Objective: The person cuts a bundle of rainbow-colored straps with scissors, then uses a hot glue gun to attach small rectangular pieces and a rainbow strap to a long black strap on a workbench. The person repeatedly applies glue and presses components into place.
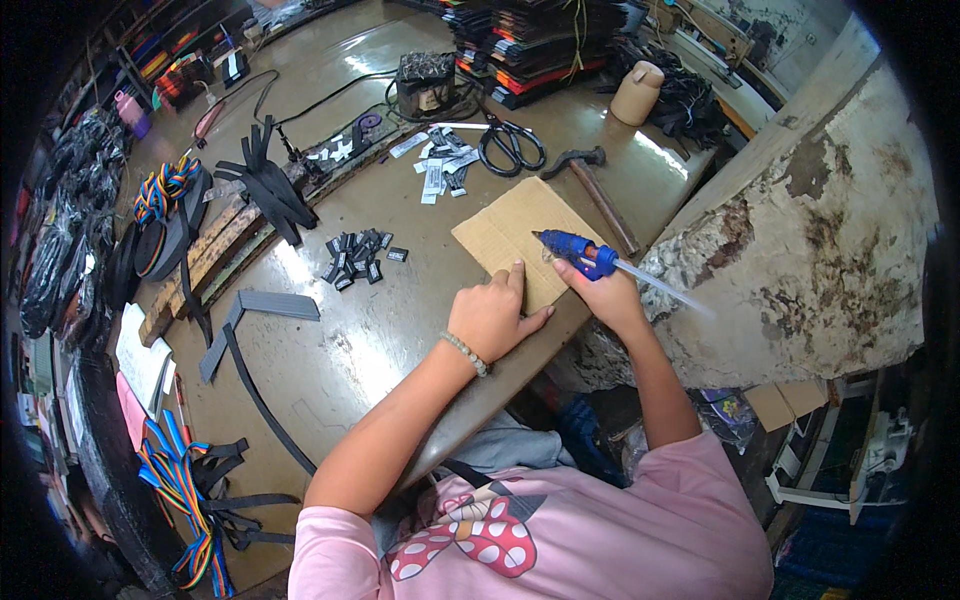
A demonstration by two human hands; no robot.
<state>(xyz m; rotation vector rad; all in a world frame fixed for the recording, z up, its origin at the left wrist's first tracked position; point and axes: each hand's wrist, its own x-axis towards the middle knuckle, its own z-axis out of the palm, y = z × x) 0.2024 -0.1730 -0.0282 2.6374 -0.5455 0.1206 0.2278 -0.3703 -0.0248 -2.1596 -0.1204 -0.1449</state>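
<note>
My right hand (pixel 608 292) grips a blue glue gun (pixel 578 250) with a clear glue stick poking out behind; its nozzle points at a piece of brown cardboard (pixel 515 228) lying on the worktable (pixel 400 330). My left hand (pixel 492 314) rests on the cardboard's near edge with fingers curled, holding it down. A bead bracelet circles the left wrist.
Black scissors (pixel 512 146) and a hammer (pixel 592 180) lie just beyond the cardboard. Small black tabs (pixel 356 258), white labels (pixel 440 160), black straps (pixel 265 185), grey strips (pixel 262 308) and multicoloured webbing (pixel 180 480) are spread to the left. A worn wall slab (pixel 810 230) stands at right.
</note>
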